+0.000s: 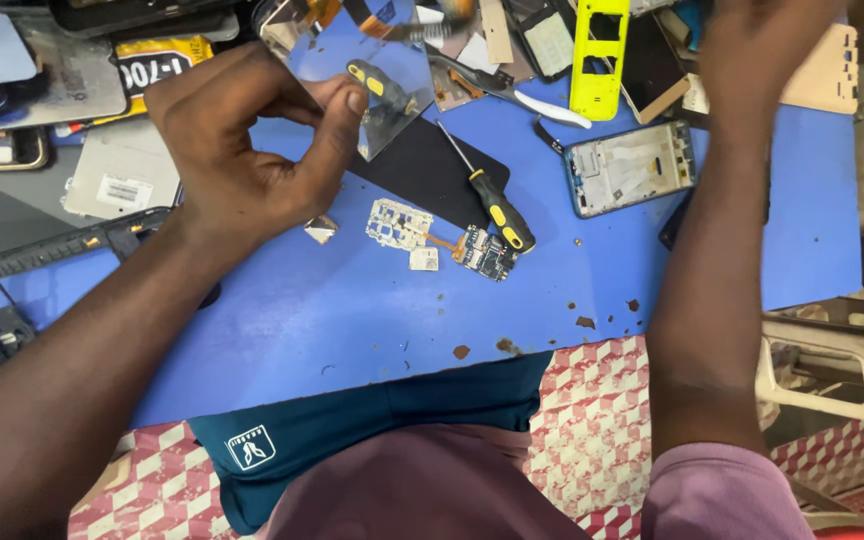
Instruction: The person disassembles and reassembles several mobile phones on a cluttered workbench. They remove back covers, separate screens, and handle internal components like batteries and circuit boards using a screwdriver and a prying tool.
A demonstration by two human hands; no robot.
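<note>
Matt blue tabletop (282, 320), chipped along its front edge; on it, a glossy reflective panel (377, 85), metal-shafted plastic-handled screwdriver (487, 195), and bare circuit board (487, 255).

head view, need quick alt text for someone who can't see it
A person's left hand pinches a small part over a blue table while the right hand reaches to the cluttered far edge. Between them lie a screwdriver, a small circuit board, a phone frame and a yellow phone shell.

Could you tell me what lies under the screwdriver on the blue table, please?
The screwdriver lies across a black sheet, its handle end over a small circuit board. Part of the board beneath the handle is hidden.
</note>
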